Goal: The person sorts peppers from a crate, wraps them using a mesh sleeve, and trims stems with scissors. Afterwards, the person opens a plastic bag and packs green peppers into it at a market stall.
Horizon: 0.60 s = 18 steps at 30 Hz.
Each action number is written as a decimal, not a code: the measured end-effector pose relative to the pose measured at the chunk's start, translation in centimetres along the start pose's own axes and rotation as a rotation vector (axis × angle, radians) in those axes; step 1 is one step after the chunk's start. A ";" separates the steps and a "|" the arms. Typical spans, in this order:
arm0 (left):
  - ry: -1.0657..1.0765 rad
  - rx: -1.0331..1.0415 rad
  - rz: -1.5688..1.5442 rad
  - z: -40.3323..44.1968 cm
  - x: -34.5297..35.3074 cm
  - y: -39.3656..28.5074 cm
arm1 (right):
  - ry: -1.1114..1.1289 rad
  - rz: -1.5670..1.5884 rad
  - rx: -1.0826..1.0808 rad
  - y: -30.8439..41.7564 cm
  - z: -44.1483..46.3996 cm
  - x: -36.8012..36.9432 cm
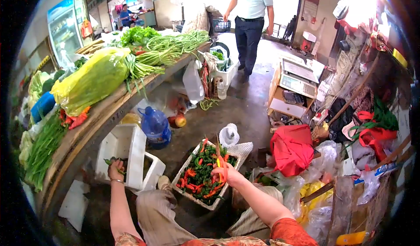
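Observation:
My left hand (115, 169) is at the white foam box (127, 136) on the left, its fingers closed around a few green chili peppers (107, 162) whose ends stick out. A bracelet circles that wrist. My right hand (228, 175) grips a pair of scissors (222, 163) with orange and yellow handles, the thin blades pointing away from me. Below the scissors, between my knees, stands a foam crate (213, 206) filled with green and red chili peppers (199, 176).
A wooden counter (94, 134) heaped with vegetables curves along the left. Beyond the boxes stand a large blue water jug (155, 128) and a white mesh piece (229, 135). Right are a red bag (292, 149), plastic bags and a scale (298, 80). A person (251, 27) stands ahead.

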<state>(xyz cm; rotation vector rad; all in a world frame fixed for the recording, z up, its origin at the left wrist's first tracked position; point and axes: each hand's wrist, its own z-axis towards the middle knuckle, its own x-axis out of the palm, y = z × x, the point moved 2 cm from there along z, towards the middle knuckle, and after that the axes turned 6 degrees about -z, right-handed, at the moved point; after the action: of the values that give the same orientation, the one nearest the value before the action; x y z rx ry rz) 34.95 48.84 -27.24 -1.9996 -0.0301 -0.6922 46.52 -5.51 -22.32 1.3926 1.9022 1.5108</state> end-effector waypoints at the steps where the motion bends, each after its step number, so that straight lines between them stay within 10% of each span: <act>1: 0.183 -0.070 0.060 0.3 -0.5 0.4 | -0.011 0.002 -0.001 0.2 -0.2 0.0; 18: 0.832 -0.521 0.418 -24.7 13.5 11.1 | -0.057 -0.040 -0.003 -0.4 0.4 -0.6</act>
<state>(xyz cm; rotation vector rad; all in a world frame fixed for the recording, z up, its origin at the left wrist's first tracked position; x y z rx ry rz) 38.27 19.44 -20.86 -1.9313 1.1229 -1.2806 46.85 -5.75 -23.01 1.3728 1.8817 1.4398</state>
